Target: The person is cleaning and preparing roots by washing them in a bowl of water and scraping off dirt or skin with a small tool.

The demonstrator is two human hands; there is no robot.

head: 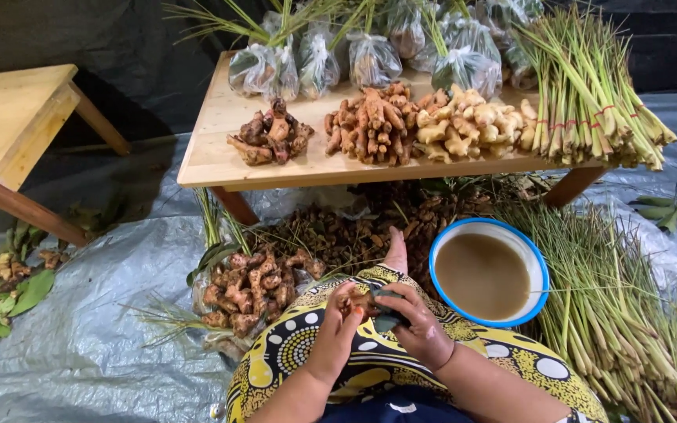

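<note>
Left hand pinches a small knobby brown root piece, fingers curled tight around it. Right hand is closed on a dark green scrubbing pad, pressed against the root. Both meet over the lap, low centre of the view, on a yellow-and-black patterned cloth with white dots.

At 2 o'clock from the hands: round enamel bowl, blue rim, white wall, filled with murky brown water. At 12 o'clock, a bare foot points toward a heap of dark, dirty roots under the table. At 10 o'clock: pile of lumpy reddish-brown roots on the grey plastic sheet. At 3 o'clock: long thin green stalks lying loose on the ground.

Further out at 12 o'clock: low pale wooden table carrying a dark root pile, orange-brown roots, pale knobby ginger, bundled stalks tied with red bands, and clear plastic bags along the back. Second wooden table at 10 o'clock.
</note>
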